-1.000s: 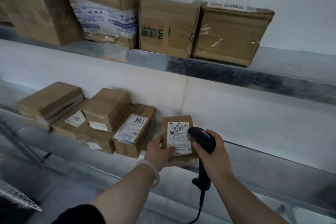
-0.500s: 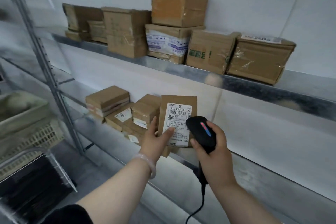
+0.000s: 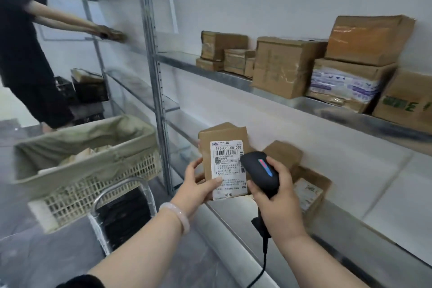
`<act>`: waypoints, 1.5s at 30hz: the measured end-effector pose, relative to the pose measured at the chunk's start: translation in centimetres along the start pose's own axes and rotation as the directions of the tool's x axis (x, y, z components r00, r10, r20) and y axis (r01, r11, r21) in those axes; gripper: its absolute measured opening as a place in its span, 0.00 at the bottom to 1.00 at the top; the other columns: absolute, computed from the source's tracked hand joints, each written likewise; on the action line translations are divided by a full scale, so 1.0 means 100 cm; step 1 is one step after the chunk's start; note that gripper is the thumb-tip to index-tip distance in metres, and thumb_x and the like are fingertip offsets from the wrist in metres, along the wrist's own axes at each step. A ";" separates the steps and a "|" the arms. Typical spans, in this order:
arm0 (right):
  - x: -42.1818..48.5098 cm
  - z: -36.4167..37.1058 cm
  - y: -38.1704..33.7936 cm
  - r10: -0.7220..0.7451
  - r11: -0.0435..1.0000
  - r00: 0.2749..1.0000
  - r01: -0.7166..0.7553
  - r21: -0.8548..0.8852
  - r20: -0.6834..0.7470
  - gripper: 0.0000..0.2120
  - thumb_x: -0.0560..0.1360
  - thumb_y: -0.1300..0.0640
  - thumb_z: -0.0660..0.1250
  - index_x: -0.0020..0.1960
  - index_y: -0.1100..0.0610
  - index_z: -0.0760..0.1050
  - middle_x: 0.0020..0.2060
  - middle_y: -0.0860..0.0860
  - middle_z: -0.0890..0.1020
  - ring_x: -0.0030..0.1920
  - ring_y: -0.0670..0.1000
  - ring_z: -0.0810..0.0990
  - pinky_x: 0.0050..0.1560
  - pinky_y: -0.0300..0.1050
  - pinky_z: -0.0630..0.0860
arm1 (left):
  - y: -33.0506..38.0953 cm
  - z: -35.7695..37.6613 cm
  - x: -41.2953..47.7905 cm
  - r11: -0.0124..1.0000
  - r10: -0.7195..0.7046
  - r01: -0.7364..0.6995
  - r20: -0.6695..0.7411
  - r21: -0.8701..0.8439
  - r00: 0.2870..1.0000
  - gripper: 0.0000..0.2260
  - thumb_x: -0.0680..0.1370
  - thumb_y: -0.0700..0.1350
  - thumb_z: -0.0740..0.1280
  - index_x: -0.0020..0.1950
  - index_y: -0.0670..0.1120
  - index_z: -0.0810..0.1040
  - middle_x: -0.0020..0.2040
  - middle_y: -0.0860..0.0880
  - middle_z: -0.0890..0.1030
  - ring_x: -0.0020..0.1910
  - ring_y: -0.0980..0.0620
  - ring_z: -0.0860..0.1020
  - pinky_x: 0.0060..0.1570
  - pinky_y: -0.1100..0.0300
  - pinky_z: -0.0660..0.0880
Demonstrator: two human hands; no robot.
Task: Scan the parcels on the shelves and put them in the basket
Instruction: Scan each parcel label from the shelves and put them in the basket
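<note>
Carrying the scanned parcel leftward is where I judge the risk lies: the basket point(image 3: 88, 170), a pale lattice crate lined with loose cloth, sits well to the left and lower than the hands, on a metal frame, so a toss or a careless reach could send the parcel against its rim or past it onto the floor. A second person stands further left, reaching to another shelf, apart from the basket, yet close enough that a wide swing might cross their space. The left hand point(image 3: 198, 184) has its grip clenched on the parcel point(image 3: 224, 159) only along the lower left edge, thumb laid across the label and fingers behind, so the pinch looks light and the flat box could pivot or slip if moved fast. That parcel is a small, thin brown cardboard box held upright in the air in front of the lower shelf point(image 3: 233, 213), its white label with a barcode and the code 516-K20-00 028 facing the camera. The right hand point(image 3: 278, 201) grips a black scanner point(image 3: 259, 170), its head overlapping the label's right edge; its dangling cable might snag. More brown boxes lie on the shelf behind.
</note>
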State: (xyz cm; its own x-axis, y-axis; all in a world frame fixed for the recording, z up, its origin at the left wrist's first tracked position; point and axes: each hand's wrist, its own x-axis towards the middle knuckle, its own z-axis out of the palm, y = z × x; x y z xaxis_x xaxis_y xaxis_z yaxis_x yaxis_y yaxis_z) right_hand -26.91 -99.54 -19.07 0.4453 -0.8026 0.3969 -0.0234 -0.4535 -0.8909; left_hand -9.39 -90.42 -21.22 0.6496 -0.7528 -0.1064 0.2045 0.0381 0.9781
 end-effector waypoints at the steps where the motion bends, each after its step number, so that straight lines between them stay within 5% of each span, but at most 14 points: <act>1: 0.002 0.013 -0.004 -0.007 1.000 0.999 0.008 -0.007 0.034 0.27 0.71 0.56 0.75 0.64 0.38 0.69 0.53 0.27 0.76 0.55 0.35 0.77 0.53 0.31 0.71 | 0.002 -0.016 0.000 1.000 -0.003 0.003 -0.024 -0.004 1.000 0.34 0.74 0.38 0.74 0.73 0.57 0.61 0.59 0.44 0.81 0.53 0.46 0.84 0.45 0.51 0.82; 5: 0.005 0.070 -0.025 -0.033 0.998 0.985 0.041 -0.040 0.170 0.27 0.71 0.57 0.75 0.62 0.37 0.68 0.55 0.34 0.77 0.54 0.32 0.76 0.49 0.23 0.69 | 0.008 -0.079 -0.002 0.999 0.005 -0.011 -0.139 -0.036 0.990 0.31 0.75 0.36 0.73 0.68 0.60 0.65 0.52 0.45 0.84 0.48 0.47 0.85 0.52 0.44 0.81; 11: -0.006 0.147 -0.054 -0.137 0.973 0.938 0.188 -0.135 0.317 0.27 0.71 0.49 0.74 0.65 0.37 0.66 0.58 0.36 0.78 0.55 0.40 0.78 0.53 0.38 0.75 | 0.012 -0.169 -0.004 0.999 -0.023 0.005 -0.325 -0.054 0.945 0.39 0.64 0.47 0.80 0.69 0.63 0.65 0.58 0.43 0.83 0.53 0.45 0.84 0.56 0.41 0.80; 19: -0.014 0.211 -0.091 -0.161 0.958 0.864 0.252 -0.133 0.476 0.24 0.70 0.43 0.72 0.61 0.34 0.64 0.50 0.33 0.79 0.49 0.40 0.78 0.49 0.42 0.77 | 0.019 -0.243 0.001 0.992 -0.019 -0.040 -0.448 -0.123 0.894 0.31 0.75 0.34 0.72 0.70 0.56 0.63 0.55 0.40 0.83 0.38 0.50 0.83 0.28 0.61 0.76; 24: -0.014 0.230 -0.102 -0.175 0.950 0.849 0.278 -0.140 0.498 0.23 0.70 0.42 0.72 0.60 0.33 0.64 0.49 0.27 0.76 0.50 0.37 0.77 0.46 0.35 0.75 | 0.017 -0.277 0.007 0.989 -0.041 -0.032 -0.479 -0.143 0.877 0.34 0.74 0.36 0.74 0.73 0.58 0.63 0.58 0.40 0.82 0.51 0.42 0.84 0.40 0.53 0.80; 34: -0.008 0.271 -0.112 -0.135 0.946 0.839 0.267 -0.184 0.527 0.24 0.69 0.40 0.71 0.60 0.31 0.63 0.48 0.25 0.75 0.50 0.34 0.76 0.44 0.29 0.72 | 0.019 -0.325 0.020 0.985 -0.072 -0.013 -0.483 -0.171 0.873 0.34 0.74 0.35 0.74 0.72 0.58 0.64 0.58 0.41 0.82 0.53 0.43 0.83 0.48 0.50 0.81; 39: 0.010 0.313 -0.102 -0.055 0.975 0.842 0.161 -0.153 0.537 0.25 0.70 0.44 0.73 0.60 0.30 0.63 0.48 0.28 0.78 0.50 0.36 0.77 0.49 0.40 0.77 | 0.021 -0.354 0.024 0.986 -0.091 0.012 -0.471 -0.169 0.878 0.33 0.74 0.39 0.75 0.72 0.60 0.65 0.53 0.46 0.86 0.51 0.45 0.85 0.57 0.38 0.79; 45: 0.035 0.365 -0.080 0.000 0.999 0.867 0.023 -0.041 0.499 0.25 0.70 0.49 0.76 0.60 0.33 0.68 0.50 0.33 0.80 0.50 0.37 0.79 0.52 0.43 0.77 | 0.041 -0.381 0.028 0.983 -0.097 0.007 -0.479 -0.186 0.872 0.28 0.77 0.41 0.72 0.70 0.61 0.64 0.49 0.53 0.87 0.51 0.50 0.84 0.58 0.42 0.77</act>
State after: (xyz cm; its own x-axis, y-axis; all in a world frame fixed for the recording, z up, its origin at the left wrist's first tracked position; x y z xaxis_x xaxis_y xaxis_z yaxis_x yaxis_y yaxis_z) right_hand 7.54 -84.60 -18.66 0.8322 -0.5028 0.2338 -0.0499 -0.4878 -0.8715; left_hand 21.14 -67.36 -24.28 0.8978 -0.3454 -0.2733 0.3416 0.1544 0.9271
